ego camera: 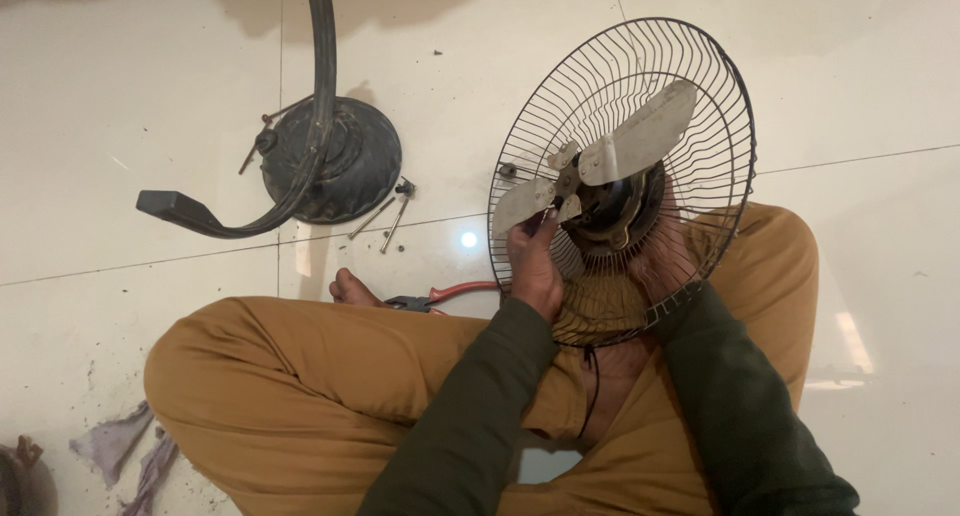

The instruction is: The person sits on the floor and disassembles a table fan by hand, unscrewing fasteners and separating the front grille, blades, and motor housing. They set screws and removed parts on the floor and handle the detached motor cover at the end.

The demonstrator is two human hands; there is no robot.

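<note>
A round dark fan base (335, 161) with a curved black stand arm (300, 126) lies on the white tiled floor (120, 96), well up-left of the fingers. Loose bolts (385, 221) lie left of them, red-handled pliers (445, 296) just below-left. Rags (125, 451) sit far lower-left.

I see the fan head (622, 176) held upright over my lap, at three o'clock from the floor's middle: black wire guard (700, 106) tilted, grey metal blades (640, 131) on a dark hub (610, 211).
</note>
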